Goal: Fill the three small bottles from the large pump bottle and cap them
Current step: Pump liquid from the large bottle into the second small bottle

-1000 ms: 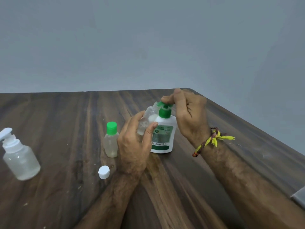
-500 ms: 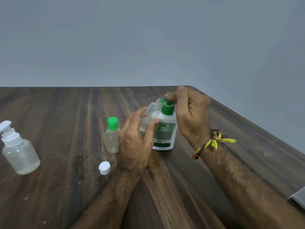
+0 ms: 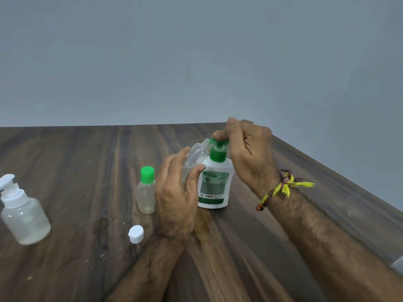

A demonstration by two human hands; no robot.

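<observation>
Clear plastic pump bottle (image 3: 23, 216) stands at the desk's (image 3: 76, 171) left edge; mid-desk come a white cap (image 3: 136, 234) and a green-capped small bottle (image 3: 146, 190). Left hand (image 3: 176, 192) wraps a tilted uncapped small bottle (image 3: 194, 156), mouth at the nozzle of the white large pump bottle (image 3: 214, 184), whose green pump head the right hand (image 3: 248, 153) presses with curled fingers.

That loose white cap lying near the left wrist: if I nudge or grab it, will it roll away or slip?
The white cap is small, so it is probably very light and would skid at a nudge. It lies tilted, its round side partly on the table, so it may roll in a curve. Its smooth plastic looks slippery; a pinch by its rim seems safest.
</observation>
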